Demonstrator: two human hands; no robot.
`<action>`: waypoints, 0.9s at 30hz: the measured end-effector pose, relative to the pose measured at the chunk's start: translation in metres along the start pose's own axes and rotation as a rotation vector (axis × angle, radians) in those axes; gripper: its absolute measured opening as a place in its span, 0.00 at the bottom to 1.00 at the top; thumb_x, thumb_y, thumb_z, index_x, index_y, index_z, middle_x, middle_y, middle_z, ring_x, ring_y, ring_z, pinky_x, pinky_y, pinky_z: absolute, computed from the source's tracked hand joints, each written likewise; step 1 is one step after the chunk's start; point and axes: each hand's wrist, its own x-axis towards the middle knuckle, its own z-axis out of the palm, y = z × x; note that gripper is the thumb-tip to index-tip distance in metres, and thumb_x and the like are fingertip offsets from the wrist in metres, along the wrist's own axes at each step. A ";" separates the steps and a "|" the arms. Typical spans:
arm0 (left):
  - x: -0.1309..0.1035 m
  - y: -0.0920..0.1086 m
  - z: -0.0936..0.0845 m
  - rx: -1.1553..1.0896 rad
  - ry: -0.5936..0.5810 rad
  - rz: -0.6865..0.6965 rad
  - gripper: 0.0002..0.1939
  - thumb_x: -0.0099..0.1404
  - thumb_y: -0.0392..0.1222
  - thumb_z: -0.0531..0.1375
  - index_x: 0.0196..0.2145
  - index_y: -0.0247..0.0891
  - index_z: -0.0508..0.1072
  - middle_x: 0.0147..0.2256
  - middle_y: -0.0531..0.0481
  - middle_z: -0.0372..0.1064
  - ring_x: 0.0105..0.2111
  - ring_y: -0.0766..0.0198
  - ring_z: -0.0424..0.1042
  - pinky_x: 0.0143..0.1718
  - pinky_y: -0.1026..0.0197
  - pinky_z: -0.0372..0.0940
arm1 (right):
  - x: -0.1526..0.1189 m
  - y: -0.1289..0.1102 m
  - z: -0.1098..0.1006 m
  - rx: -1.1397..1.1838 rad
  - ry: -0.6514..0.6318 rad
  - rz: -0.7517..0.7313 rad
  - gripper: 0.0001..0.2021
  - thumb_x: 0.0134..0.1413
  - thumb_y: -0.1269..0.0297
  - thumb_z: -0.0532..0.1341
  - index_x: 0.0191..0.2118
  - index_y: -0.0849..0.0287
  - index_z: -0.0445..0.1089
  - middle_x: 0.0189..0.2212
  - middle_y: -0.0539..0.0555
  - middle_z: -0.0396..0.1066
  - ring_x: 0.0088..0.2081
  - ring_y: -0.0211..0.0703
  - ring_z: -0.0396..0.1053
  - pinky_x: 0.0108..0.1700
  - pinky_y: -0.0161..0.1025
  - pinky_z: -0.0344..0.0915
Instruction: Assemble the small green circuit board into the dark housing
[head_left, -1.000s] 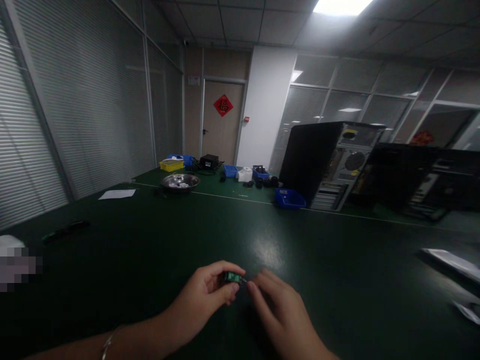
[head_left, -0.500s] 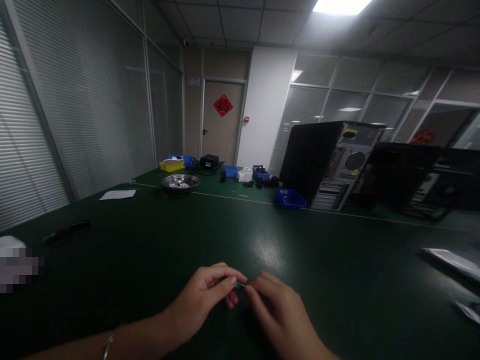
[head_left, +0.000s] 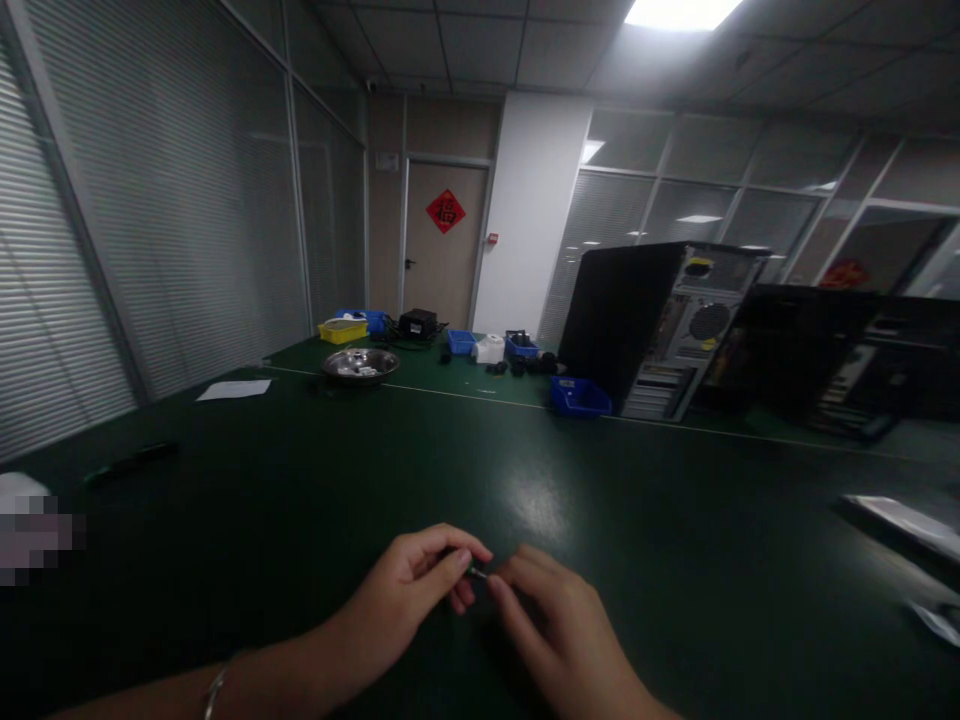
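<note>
Low over the green tabletop point(head_left: 315, 540), my left hand point(head_left: 420, 590) pinches a small part point(head_left: 475, 572) between thumb and fingers. The part looks green with a thin metallic end, and most of it is hidden by the fingers, so its kind cannot be made out. From the other side my right hand point(head_left: 559, 620) closes its thumb and forefinger on the thin metallic end. Both hands are nearly touching at the fingertips, and a bracelet point(head_left: 215, 692) circles the left wrist.
A metal bowl point(head_left: 361, 366) with small pieces stands farther back, beside a paper sheet point(head_left: 234, 389). A blue bin point(head_left: 580, 397) sits by a black computer tower point(head_left: 660, 330). A dark slim object point(head_left: 133, 462) lies left; a flat pale-topped object point(head_left: 904, 525) lies right.
Both hands stay almost in place, still joined on the small part. Slightly more of its metallic end shows between the fingertips.
</note>
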 end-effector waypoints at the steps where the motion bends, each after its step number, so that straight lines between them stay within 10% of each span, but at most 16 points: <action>1: 0.000 0.000 0.000 0.005 -0.004 0.002 0.16 0.64 0.48 0.56 0.40 0.32 0.74 0.29 0.48 0.68 0.30 0.63 0.68 0.35 0.60 0.63 | -0.001 0.000 0.000 -0.001 -0.001 -0.002 0.14 0.64 0.61 0.49 0.34 0.55 0.71 0.29 0.51 0.67 0.32 0.39 0.66 0.34 0.33 0.59; 27: -0.004 0.004 0.002 -0.003 -0.043 -0.014 0.16 0.64 0.48 0.56 0.40 0.31 0.72 0.29 0.49 0.66 0.30 0.64 0.67 0.35 0.59 0.63 | 0.000 -0.001 -0.001 0.086 0.006 -0.041 0.15 0.65 0.61 0.50 0.34 0.56 0.73 0.29 0.51 0.69 0.32 0.37 0.67 0.34 0.32 0.60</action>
